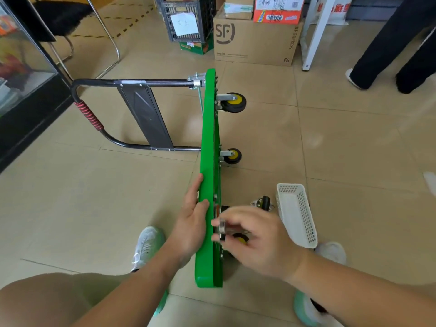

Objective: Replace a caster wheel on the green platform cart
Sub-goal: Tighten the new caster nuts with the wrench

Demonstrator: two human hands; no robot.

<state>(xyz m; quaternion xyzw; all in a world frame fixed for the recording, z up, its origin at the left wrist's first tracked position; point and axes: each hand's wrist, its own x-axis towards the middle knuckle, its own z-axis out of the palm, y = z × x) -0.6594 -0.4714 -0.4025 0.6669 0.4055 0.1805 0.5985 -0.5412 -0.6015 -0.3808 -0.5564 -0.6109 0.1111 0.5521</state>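
Floor [70, 208]: glossy beige tiles, thin grout lines, soft patches of reflected light. Far left of the hands [191, 223]: dark-framed glass cabinet [21, 67]. Ahead-left: chrome-framed chair [63, 13] with a black seat. Well ahead: black plastic crate [206, 22] bearing a paper note, beside a cardboard box [254, 43] marked SF Express, smaller boxes stacked on it. Ahead-right: white metal leg [316, 31]; a person's dark trouser legs [382, 43].

Caster [241, 239] mostly hidden behind right hand [259, 241]
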